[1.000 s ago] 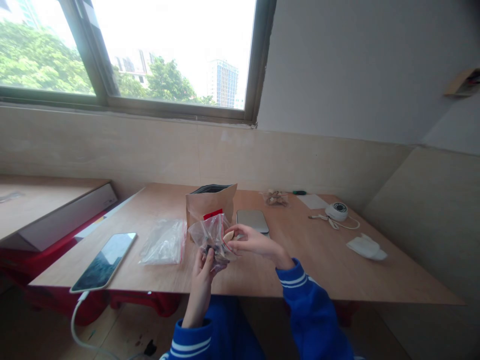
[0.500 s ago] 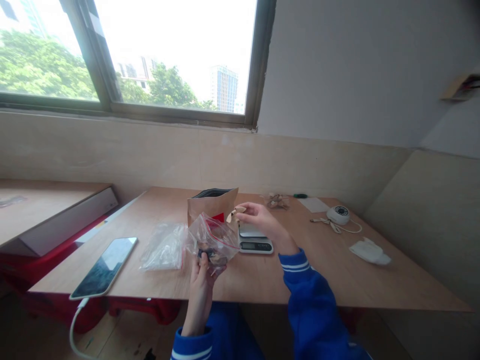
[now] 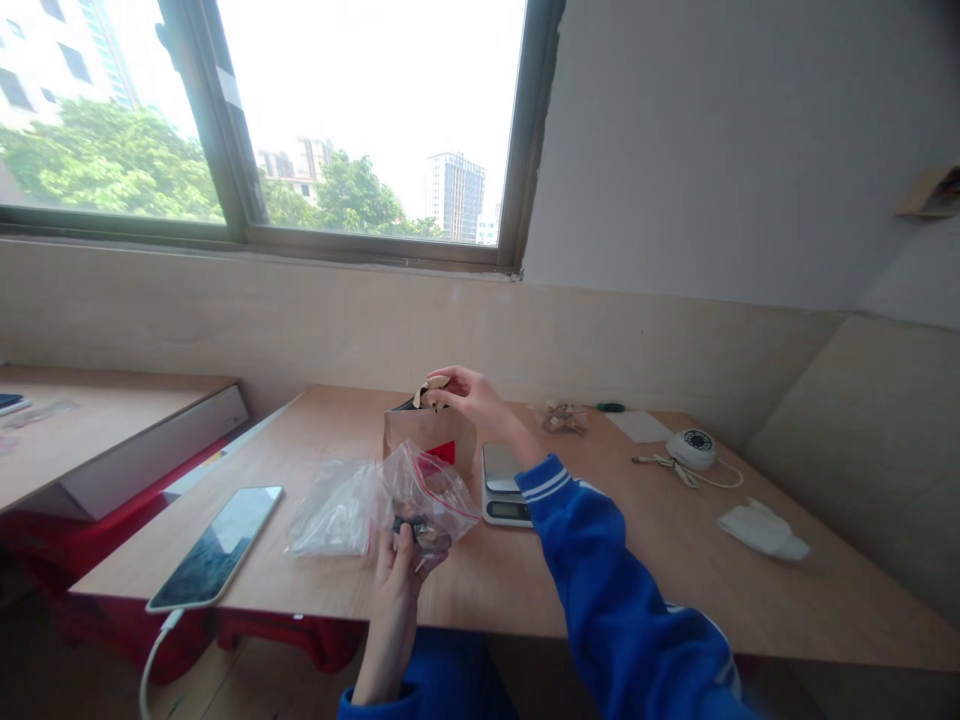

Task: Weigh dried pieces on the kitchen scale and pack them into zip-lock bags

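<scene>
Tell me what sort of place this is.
Probably a home bagging desk: wooden table under a window, digital scale, kraft pouch, zip bag in the left hand, pale piece in the right hand.

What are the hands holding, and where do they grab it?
The left hand pinches the clear plastic bag at its bottom edge. The right hand holds a tan piece by one end, above the brown paper bag.

A smartphone lies screen-up near the front left edge of the table, a white cable hanging from it. A digital kitchen scale sits mid-table. Farther right lie a green pen, a white sheet, a round white device with its cord, and a crumpled white tissue
</scene>
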{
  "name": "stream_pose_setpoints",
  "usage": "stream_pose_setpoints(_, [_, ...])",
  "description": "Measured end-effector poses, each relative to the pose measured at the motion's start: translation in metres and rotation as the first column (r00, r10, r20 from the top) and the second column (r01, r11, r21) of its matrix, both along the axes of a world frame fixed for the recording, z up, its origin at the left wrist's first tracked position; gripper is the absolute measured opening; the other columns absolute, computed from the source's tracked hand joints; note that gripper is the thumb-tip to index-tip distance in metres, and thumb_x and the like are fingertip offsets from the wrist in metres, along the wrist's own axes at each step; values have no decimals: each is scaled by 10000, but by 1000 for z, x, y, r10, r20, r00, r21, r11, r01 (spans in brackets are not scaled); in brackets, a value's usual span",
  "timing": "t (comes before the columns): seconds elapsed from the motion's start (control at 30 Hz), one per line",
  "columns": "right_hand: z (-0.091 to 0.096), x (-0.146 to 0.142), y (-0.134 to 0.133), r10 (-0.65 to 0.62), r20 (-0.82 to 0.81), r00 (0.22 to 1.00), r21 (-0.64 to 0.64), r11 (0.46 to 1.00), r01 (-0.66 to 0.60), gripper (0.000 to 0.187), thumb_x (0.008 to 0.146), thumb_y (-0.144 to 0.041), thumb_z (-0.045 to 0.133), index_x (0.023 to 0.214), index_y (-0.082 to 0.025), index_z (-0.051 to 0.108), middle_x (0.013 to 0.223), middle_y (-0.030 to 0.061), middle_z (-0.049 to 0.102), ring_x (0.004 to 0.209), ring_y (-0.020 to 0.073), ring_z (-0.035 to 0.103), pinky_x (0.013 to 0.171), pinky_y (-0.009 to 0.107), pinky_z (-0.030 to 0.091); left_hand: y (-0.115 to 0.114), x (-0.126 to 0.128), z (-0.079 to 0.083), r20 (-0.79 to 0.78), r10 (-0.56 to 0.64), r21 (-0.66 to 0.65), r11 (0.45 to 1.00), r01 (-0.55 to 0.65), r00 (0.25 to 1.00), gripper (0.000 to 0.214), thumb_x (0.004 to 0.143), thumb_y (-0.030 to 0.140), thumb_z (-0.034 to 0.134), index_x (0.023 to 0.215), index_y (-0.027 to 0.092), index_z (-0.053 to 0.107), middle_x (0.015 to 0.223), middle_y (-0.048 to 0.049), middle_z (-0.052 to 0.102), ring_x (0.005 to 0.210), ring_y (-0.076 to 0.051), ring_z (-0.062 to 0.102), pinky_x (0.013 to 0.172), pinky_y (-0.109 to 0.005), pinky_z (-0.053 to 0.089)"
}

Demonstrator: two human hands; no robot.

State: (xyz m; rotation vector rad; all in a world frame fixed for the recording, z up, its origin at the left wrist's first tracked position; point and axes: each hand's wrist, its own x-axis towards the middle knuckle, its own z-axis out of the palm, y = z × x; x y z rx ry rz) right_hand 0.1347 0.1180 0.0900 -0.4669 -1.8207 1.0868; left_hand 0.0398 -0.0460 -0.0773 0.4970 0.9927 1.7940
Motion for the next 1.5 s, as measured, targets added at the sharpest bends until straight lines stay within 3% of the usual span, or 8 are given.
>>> stream_pose_setpoints(0.27, [-3, 13, 12, -134, -103, 986, 27, 990, 137, 360, 756, -454, 704, 1008, -198, 689, 996, 54, 721, 838, 156, 666, 764, 279, 516, 3, 2, -2, 26, 3, 4, 1000, -3, 1000, 612, 713, 511, 712, 1234, 258, 517, 1210, -87, 599, 956, -227, 652, 745, -357, 568])
stream_pose_setpoints(0.43, [-4, 16, 14, -79, 131, 988, 175, 983, 56, 242, 826, -359, 649, 1002, -198, 692, 991, 49, 716, 893, 168, 652, 831, 315, 493, 2, 4, 2, 46, -8, 8, 1000, 7, 999, 594, 707, 495, 723, 1214, 256, 527, 1202, -84, 604, 935, -217, 650, 741, -352, 563])
stream_pose_setpoints(0.53, [-6, 19, 10, -181, 226, 957, 301, 948, 108, 230, 829, -306, 645, 1037, -217, 687, 1095, 57, 689, 1066, 200, 592, 967, 373, 423, 0, 6, 7, 57, -18, 2, 1000, 18, 998, 560, 687, 489, 742, 1155, 243, 557, 1138, -69, 634, 913, -211, 653, 747, -353, 557])
stream_pose_setpoints(0.7, [-11, 27, -7, -330, 30, 943, 329, 894, 303, 228, 835, -239, 585, 1050, -208, 651, 1165, 67, 628, 1109, 187, 542, 970, 353, 416, -1, 7, 15, 107, -57, -3, 998, 58, 993, 577, 700, 509, 721, 1187, 243, 563, 1129, -84, 666, 961, -245, 656, 761, -372, 544])
stream_pose_setpoints(0.87, [-29, 40, -34, -45, 157, 987, 67, 997, 35, 198, 858, -156, 450, 864, -164, 647, 841, 30, 664, 763, 137, 613, 741, 279, 494, -2, 4, 14, 210, -155, 65, 987, 145, 965, 468, 725, 474, 678, 1116, 221, 639, 1127, -89, 680, 1067, -304, 625, 843, -437, 527])
stream_pose_setpoints(1.0, [-49, 42, -45, 62, 454, 889, 9, 997, -74, 190, 850, -154, 494, 890, -148, 680, 883, 51, 698, 810, 167, 631, 762, 296, 492, -3, 5, 13, 186, -186, 103, 980, 169, 965, 446, 696, 384, 701, 1112, 229, 658, 1188, -83, 655, 1111, -323, 599, 864, -459, 521])
stream_pose_setpoints(1.23, [-65, 41, -46, 519, 430, 739, -280, 855, -437, 468, 803, -360, 667, 1219, -163, 582, 1142, 76, 647, 1105, 225, 576, 952, 331, 453, -1, 7, 11, 22, -117, 7, 993, 117, 993, 514, 631, 401, 797, 1084, 191, 675, 1111, -104, 685, 1034, -285, 632, 798, -347, 535])
stream_pose_setpoints(1.5, [-73, 38, -48, 455, 342, 822, -300, 882, -364, 423, 723, -428, 746, 1029, -158, 635, 992, 50, 655, 937, 194, 614, 860, 327, 481, 1, 6, 5, -108, -100, 11, 995, 102, 989, 581, 663, 460, 768, 1168, 199, 646, 1167, -118, 668, 1066, -286, 622, 837, -338, 524])
